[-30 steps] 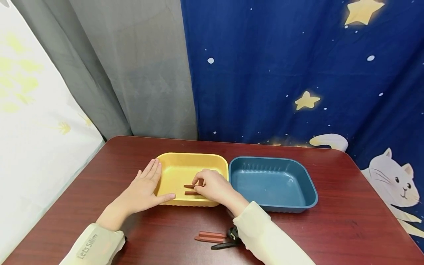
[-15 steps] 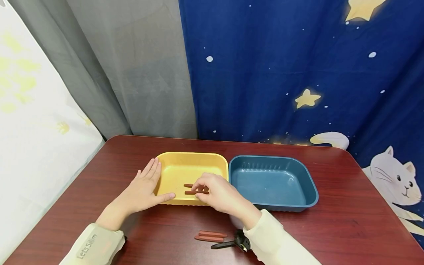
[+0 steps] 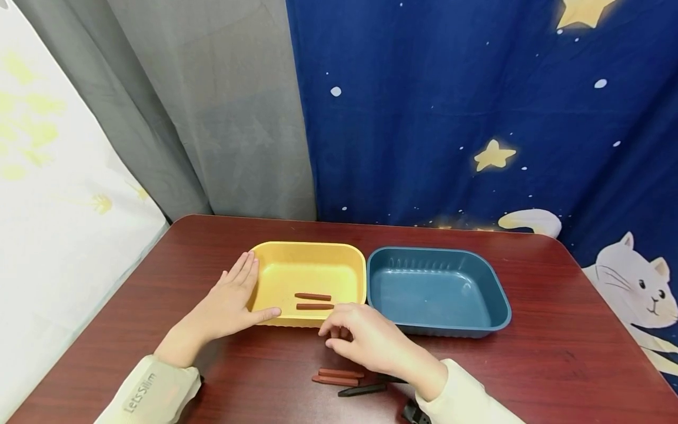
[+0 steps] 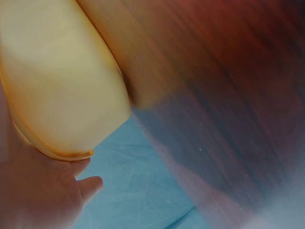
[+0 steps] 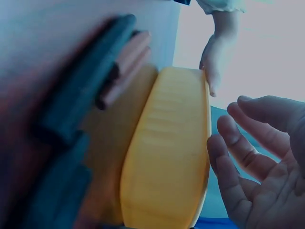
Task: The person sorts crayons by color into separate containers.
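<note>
Two reddish-brown crayons (image 3: 315, 306) lie nearly parallel inside a yellow plastic tray (image 3: 281, 271), toward its near wall, as a person's right hand (image 3: 365, 333), fingers loosely bent and gripping nothing, hangs by the tray's near right corner; whether the fingertips touch the rim cannot be told. The left hand (image 3: 231, 303) lies with straight fingers along the tray's left side, thumb across the near rim, grasping nothing. A push from that side would likely slide the tray into the blue plastic tray (image 3: 429, 294) just to its right, and a knuckle catching the near rim could set the crayons inside rolling. On the surface (image 3: 540, 330) in front of the yellow tray rest two more reddish-brown crayons (image 3: 336, 381), close together, and a black crayon (image 3: 362, 390), with a second black crayon (image 3: 391, 378) partly hidden behind the right hand. A low-swept sleeve (image 3: 471, 400) or the black wrist device (image 3: 415, 412) could scatter that group.
</note>
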A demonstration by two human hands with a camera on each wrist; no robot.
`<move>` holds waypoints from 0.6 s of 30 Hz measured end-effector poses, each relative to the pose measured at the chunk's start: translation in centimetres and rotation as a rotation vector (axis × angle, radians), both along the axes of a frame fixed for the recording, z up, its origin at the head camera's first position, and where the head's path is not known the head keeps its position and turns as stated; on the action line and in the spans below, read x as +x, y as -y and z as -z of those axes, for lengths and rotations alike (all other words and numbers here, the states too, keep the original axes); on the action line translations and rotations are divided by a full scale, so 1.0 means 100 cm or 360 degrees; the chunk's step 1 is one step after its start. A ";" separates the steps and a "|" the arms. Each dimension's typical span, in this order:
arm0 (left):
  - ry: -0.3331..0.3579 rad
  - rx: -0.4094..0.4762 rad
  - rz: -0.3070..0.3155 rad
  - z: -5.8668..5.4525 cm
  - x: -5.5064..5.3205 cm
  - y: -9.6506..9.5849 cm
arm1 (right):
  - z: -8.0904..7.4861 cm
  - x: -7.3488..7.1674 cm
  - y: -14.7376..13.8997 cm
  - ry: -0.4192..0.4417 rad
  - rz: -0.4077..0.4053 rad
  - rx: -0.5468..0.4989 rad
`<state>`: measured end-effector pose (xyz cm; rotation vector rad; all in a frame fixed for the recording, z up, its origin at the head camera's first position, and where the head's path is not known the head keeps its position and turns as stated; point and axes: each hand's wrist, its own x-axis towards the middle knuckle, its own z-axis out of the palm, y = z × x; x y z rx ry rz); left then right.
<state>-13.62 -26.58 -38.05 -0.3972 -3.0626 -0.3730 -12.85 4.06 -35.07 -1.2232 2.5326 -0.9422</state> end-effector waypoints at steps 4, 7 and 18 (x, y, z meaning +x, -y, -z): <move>0.0002 0.0007 0.0004 0.000 0.000 0.000 | 0.005 0.004 -0.006 0.0020 -0.0061 0.0045; 0.0008 0.0014 0.0006 -0.001 0.000 0.000 | 0.011 0.006 -0.007 0.0034 -0.0097 0.0085; 0.0011 0.0025 0.0004 -0.001 0.001 -0.001 | 0.027 -0.001 -0.008 0.0102 -0.0192 0.0249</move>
